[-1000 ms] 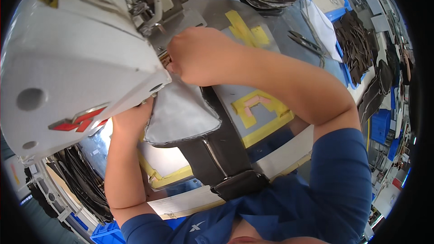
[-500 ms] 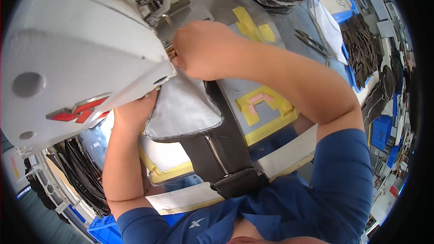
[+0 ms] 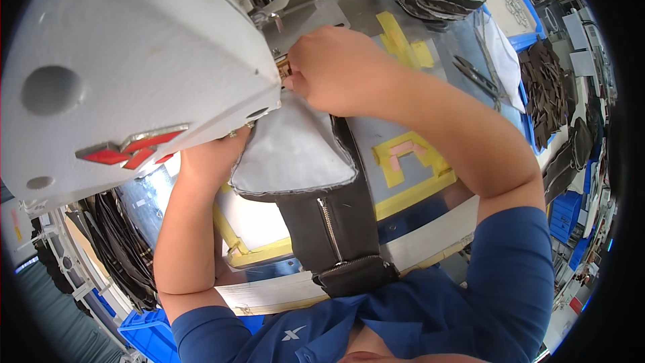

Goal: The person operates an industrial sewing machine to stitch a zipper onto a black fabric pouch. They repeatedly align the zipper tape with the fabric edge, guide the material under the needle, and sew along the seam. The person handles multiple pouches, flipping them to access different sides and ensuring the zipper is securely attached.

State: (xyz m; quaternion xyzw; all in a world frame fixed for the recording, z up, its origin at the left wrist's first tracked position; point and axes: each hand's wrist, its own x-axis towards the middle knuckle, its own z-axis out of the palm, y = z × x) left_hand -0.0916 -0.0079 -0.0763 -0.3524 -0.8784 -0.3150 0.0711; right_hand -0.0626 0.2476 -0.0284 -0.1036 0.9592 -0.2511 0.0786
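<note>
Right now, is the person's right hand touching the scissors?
Apart. The head view shows a plain gap: yellow tape strips and bare metal tabletop show between the right hand and the scissors.

one wide fisheye view from head height, close above the worktable (image 3: pixel 447 37), steeply downward

Bag (image 3: pixel 356 228): black; lining (image 3: pixel 295 154): silver-grey; zip (image 3: pixel 329 228): silver. Machine (image 3: pixel 161 47): white; badge (image 3: pixel 138 146): red, silver-edged. Tape (image 3: pixel 396 37): yellow. Shirt (image 3: pixel 507 252): navy, white emblem (image 3: pixel 292 333). Crate (image 3: pixel 148 333): blue. Strips (image 3: pixel 543 87): dark brown.
</note>
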